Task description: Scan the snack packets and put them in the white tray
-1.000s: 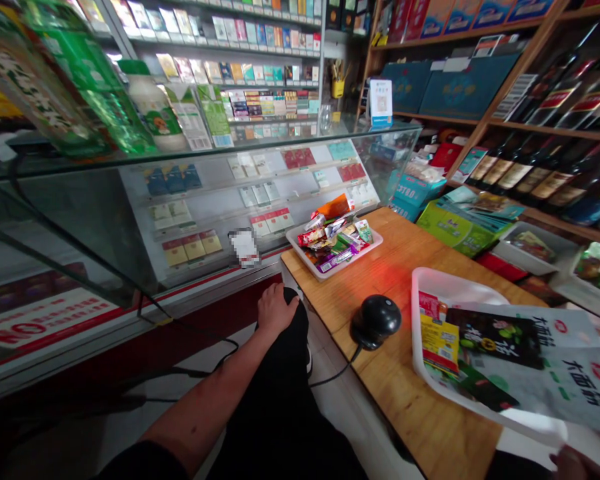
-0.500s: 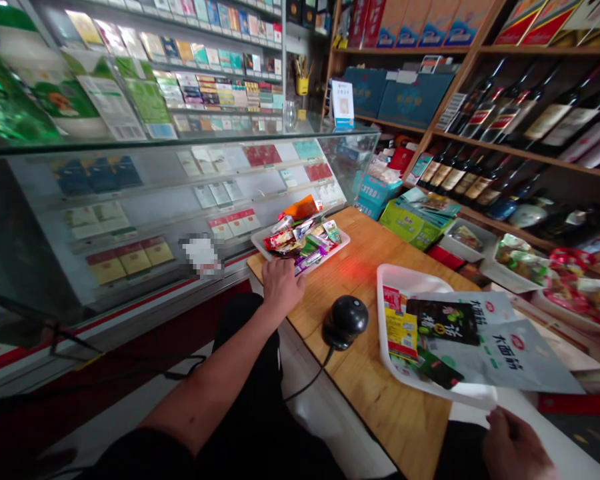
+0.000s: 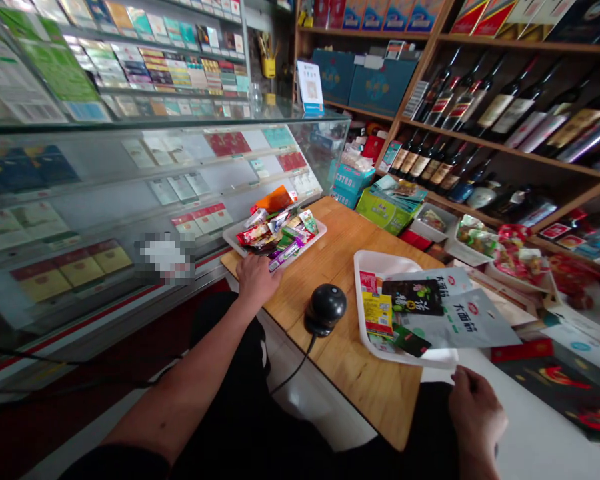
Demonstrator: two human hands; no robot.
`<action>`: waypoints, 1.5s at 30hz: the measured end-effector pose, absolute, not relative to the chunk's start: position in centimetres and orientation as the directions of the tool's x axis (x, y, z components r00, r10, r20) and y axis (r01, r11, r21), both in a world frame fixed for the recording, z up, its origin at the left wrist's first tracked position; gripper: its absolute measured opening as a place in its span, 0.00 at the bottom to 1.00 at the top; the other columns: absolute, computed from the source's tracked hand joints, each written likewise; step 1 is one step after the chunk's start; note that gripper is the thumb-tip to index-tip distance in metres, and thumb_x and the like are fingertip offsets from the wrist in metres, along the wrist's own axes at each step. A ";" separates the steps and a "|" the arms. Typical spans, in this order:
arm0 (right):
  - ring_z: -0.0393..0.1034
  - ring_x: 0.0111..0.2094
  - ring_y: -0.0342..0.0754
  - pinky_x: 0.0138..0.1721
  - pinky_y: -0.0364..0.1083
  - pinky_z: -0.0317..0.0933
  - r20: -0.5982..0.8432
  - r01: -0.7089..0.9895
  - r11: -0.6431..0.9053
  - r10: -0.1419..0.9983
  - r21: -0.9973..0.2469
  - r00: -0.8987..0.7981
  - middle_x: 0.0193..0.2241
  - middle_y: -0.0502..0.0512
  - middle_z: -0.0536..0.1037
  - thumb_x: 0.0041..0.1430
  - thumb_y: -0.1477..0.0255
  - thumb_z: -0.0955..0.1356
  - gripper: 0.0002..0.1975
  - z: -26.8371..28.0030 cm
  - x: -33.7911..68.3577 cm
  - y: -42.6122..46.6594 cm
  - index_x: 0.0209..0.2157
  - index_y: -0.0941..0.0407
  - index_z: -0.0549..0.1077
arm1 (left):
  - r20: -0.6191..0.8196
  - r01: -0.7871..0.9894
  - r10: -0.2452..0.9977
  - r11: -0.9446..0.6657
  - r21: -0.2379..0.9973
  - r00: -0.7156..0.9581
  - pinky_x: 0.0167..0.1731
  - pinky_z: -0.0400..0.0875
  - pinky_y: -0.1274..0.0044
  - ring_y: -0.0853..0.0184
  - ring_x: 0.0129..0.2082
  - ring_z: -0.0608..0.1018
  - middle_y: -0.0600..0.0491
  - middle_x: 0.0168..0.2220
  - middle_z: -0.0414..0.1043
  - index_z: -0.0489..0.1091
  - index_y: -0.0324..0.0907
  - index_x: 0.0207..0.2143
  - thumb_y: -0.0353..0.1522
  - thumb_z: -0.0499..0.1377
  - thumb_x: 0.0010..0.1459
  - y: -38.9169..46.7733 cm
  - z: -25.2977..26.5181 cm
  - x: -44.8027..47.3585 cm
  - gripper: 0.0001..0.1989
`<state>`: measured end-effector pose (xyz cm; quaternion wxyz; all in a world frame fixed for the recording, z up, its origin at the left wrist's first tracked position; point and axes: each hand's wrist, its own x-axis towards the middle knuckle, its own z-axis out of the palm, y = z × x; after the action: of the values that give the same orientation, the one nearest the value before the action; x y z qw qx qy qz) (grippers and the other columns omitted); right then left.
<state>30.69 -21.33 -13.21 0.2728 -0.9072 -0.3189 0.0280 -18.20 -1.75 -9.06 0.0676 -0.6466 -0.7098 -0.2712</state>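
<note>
snack tray, white and heaped with bright wrappers, under left hand.

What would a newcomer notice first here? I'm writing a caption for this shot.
The white tray heaped with colourful snack packets at the far corner of the wooden table, with the left hand at its near edge. Then the black dome-shaped scanner mid-table, and the right hand by the second white tray of packets.
</note>
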 end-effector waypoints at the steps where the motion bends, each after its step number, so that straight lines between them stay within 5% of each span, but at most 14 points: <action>1: 0.74 0.42 0.60 0.40 0.52 0.61 0.133 0.556 -0.642 0.584 -0.529 0.801 0.41 0.57 0.81 0.62 0.56 0.64 0.20 -13.3 30.7 -21.4 0.45 0.51 0.79 | 0.457 0.951 0.877 0.004 0.308 -0.151 0.55 0.60 0.60 0.48 0.52 0.70 0.42 0.43 0.72 0.73 0.40 0.41 0.42 0.61 0.61 -1.9 -9.1 -18.1 0.15; 12: 0.75 0.41 0.57 0.46 0.53 0.64 0.187 0.472 -0.495 0.519 -0.730 0.834 0.35 0.56 0.81 0.58 0.58 0.68 0.19 -14.0 30.7 -21.6 0.45 0.54 0.80 | 0.453 0.938 0.881 -0.033 0.344 -0.135 0.55 0.57 0.59 0.47 0.51 0.71 0.42 0.44 0.74 0.73 0.40 0.46 0.38 0.59 0.63 -1.2 -9.9 -17.6 0.13; 17: 0.74 0.33 0.52 0.34 0.49 0.66 0.151 0.261 -0.273 0.367 -0.926 0.918 0.33 0.59 0.79 0.55 0.58 0.71 0.23 -12.4 28.8 -23.2 0.46 0.60 0.79 | 0.457 0.923 0.881 -0.067 0.378 -0.123 0.52 0.60 0.58 0.48 0.48 0.74 0.42 0.41 0.76 0.74 0.39 0.43 0.36 0.53 0.67 -1.1 -10.0 -18.5 0.13; 22: 0.72 0.31 0.47 0.31 0.44 0.64 0.183 0.256 -0.227 0.298 -0.940 0.937 0.32 0.57 0.79 0.54 0.62 0.73 0.18 -9.6 26.2 -25.2 0.44 0.58 0.81 | 0.643 0.787 0.761 -0.345 0.512 -0.085 0.51 0.65 0.64 0.53 0.50 0.75 0.41 0.46 0.75 0.71 0.37 0.48 0.38 0.49 0.71 -1.8 -6.9 -17.5 0.16; 27: 0.71 0.30 0.44 0.32 0.44 0.64 0.211 0.329 -0.148 0.516 -0.933 0.830 0.32 0.56 0.79 0.56 0.60 0.73 0.19 -6.3 22.5 -21.7 0.44 0.59 0.79 | 0.447 0.298 0.847 -0.523 0.799 0.289 0.32 0.68 0.76 0.68 0.27 0.75 0.54 0.27 0.72 0.69 0.40 0.47 0.41 0.51 0.72 -0.9 -2.9 -12.8 0.15; 33: 0.75 0.35 0.46 0.36 0.46 0.70 0.180 0.262 0.056 0.859 -0.963 0.479 0.47 0.59 0.77 0.58 0.58 0.73 0.29 -4.1 15.3 -14.4 0.56 0.56 0.68 | 0.356 0.050 0.761 -0.453 0.890 0.543 0.31 0.68 0.78 0.71 0.27 0.74 0.55 0.27 0.71 0.71 0.39 0.47 0.41 0.53 0.71 0.2 -3.7 -9.9 0.15; 35: 0.75 0.33 0.45 0.36 0.47 0.71 0.195 0.248 0.091 0.880 -0.964 0.433 0.47 0.59 0.77 0.59 0.59 0.73 0.28 -4.1 13.1 -12.3 0.57 0.56 0.68 | 0.361 0.026 0.747 -0.450 0.892 0.558 0.32 0.68 0.78 0.71 0.27 0.74 0.55 0.28 0.71 0.72 0.40 0.46 0.41 0.55 0.70 0.4 -4.6 -10.1 0.14; 39: 0.70 0.26 0.42 0.31 0.43 0.66 0.209 0.197 0.125 0.842 -0.972 0.498 0.28 0.51 0.75 0.61 0.61 0.71 0.17 -4.7 10.7 -8.6 0.45 0.59 0.75 | 0.358 -0.014 0.750 -0.422 0.906 0.556 0.31 0.70 0.78 0.71 0.29 0.75 0.52 0.34 0.75 0.73 0.40 0.47 0.41 0.56 0.69 1.3 -5.3 -10.7 0.15; 45: 0.69 0.26 0.42 0.32 0.43 0.67 0.198 0.143 0.144 0.831 -0.979 0.520 0.28 0.51 0.75 0.57 0.61 0.73 0.16 -5.1 11.6 -4.5 0.39 0.59 0.75 | 0.251 -0.207 0.866 -0.175 0.962 0.434 0.33 0.76 0.74 0.65 0.34 0.81 0.47 0.38 0.76 0.67 0.37 0.46 0.40 0.60 0.65 3.3 -6.8 -11.0 0.15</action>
<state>11.61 -4.46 -5.10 0.6363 -0.5958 -0.4087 0.2705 -11.03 3.34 -6.80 -0.5836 -0.6133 -0.2682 -0.4596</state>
